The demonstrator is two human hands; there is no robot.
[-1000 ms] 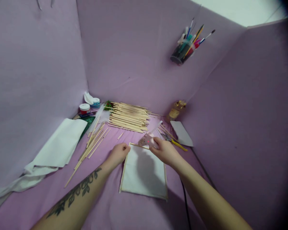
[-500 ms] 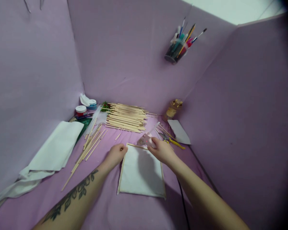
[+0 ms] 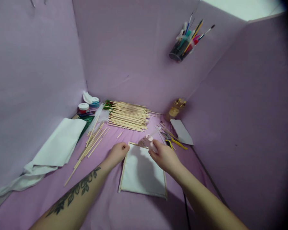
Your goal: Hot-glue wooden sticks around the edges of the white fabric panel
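A white fabric square edged with thin wooden sticks (image 3: 142, 174) lies flat on the purple surface in front of me. My left hand (image 3: 118, 152) is closed in a loose fist, pressing on the frame's far left corner. My right hand (image 3: 163, 156) is wrapped round a pinkish glue gun (image 3: 147, 141), whose tip rests at the frame's far edge. A black cord (image 3: 186, 204) runs back under my right forearm.
A stack of wooden sticks (image 3: 128, 115) lies behind the frame, with loose sticks (image 3: 91, 145) to the left. White cloth (image 3: 55, 150), paint jars (image 3: 84, 108), pliers (image 3: 174, 142), a white card (image 3: 181, 131) and a wall-mounted brush cup (image 3: 182, 48) surround the spot.
My right hand has shifted slightly left along the frame's far edge with the glue gun. My left hand stays on the corner.
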